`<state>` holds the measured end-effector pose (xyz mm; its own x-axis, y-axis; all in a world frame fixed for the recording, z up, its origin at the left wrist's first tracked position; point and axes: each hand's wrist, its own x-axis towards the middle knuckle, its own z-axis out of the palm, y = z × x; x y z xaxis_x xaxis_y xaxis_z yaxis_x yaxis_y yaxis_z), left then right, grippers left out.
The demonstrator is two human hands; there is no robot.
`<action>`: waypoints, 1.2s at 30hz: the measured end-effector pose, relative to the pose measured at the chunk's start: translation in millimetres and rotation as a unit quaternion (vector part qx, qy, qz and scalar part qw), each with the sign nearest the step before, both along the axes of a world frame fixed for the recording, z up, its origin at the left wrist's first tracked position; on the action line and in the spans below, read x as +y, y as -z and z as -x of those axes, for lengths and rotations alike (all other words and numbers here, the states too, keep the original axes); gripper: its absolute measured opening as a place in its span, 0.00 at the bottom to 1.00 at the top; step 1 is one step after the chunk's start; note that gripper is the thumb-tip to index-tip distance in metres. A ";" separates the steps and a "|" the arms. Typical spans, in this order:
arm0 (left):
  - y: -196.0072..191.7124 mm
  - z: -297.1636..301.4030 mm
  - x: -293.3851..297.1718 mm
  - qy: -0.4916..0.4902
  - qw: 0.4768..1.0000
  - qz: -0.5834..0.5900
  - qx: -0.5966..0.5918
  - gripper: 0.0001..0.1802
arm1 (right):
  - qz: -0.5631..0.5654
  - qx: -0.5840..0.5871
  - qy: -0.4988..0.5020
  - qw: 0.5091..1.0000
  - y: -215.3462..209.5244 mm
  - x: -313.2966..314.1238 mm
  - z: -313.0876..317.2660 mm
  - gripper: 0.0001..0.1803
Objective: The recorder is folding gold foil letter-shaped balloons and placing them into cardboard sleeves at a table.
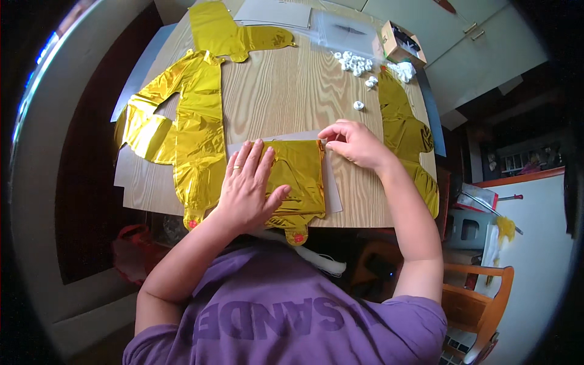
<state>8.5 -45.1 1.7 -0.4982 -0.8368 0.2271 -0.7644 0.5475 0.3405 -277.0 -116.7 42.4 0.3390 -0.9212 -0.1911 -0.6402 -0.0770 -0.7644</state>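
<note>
A folded gold foil balloon (297, 174) lies in front of me near the table's front edge, on top of a pale sheet (332, 188). Its rounded tab with a red mark hangs past the edge. My left hand (246, 191) rests flat on the foil's left part, fingers stretched out. At the far right corner of the foil, my right hand (356, 144) has its thumb and forefinger closed around the corner, other fingers curled.
More flat gold foil balloons lie at the left (201, 121), far left (213, 27) and right (401, 115). White ring-shaped pieces (354, 62) sit near clear plastic bags (347, 33) and a small box (403, 45). A wooden chair (477, 304) stands behind right.
</note>
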 end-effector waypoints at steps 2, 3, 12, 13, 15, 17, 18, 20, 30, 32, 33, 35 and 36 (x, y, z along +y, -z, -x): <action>-3.0 0.3 -1.0 -0.006 1.000 -0.006 0.000 0.40 | -0.032 0.022 -0.008 0.999 -2.2 -3.2 -6.0 0.11; -3.0 0.2 -1.6 -0.011 1.000 -0.005 0.004 0.40 | -0.035 0.010 0.002 0.999 0.0 -4.5 -7.2 0.11; -16.5 1.6 -10.2 -0.022 1.000 -0.003 0.001 0.36 | -0.043 0.018 0.012 0.999 0.4 -19.3 -18.0 0.11; -18.1 3.5 -11.8 -0.021 1.000 -0.010 0.005 0.36 | -0.044 0.021 0.014 0.999 -2.1 -20.3 -16.7 0.10; -20.0 6.7 -14.7 -0.022 1.000 -0.015 0.003 0.37 | -0.044 0.002 0.025 0.999 -5.2 -23.8 -11.7 0.09; -18.5 6.7 -13.9 -0.022 1.000 -0.009 -0.002 0.36 | -0.032 -0.037 0.048 0.998 -6.9 -31.2 7.2 0.09; -16.8 5.8 -14.3 -0.022 0.999 -0.028 0.000 0.37 | -0.013 -0.010 0.085 0.996 -13.4 -36.5 23.3 0.09; -11.1 4.1 -10.2 -0.028 1.000 -0.009 -0.001 0.38 | 0.024 0.035 0.154 0.987 -24.8 -54.0 64.1 0.10; -14.4 18.1 -20.8 0.016 0.996 -0.069 0.049 0.37 | 0.360 0.282 0.374 0.806 63.2 -202.9 285.6 0.19; -16.5 12.3 -18.0 -0.002 0.996 -0.078 0.041 0.36 | 0.238 0.341 0.298 0.859 60.2 -221.7 259.4 0.16; -15.9 11.3 -19.7 0.002 0.995 -0.085 0.042 0.36 | 0.239 0.330 0.325 0.853 65.7 -227.6 264.7 0.14; -18.8 8.2 -16.6 0.005 0.995 -0.087 0.037 0.36 | 0.284 0.378 0.306 0.827 70.2 -232.2 271.1 0.11; -19.8 7.3 -16.3 0.002 0.995 -0.090 0.034 0.36 | 0.300 0.394 0.286 0.820 67.4 -232.2 267.7 0.11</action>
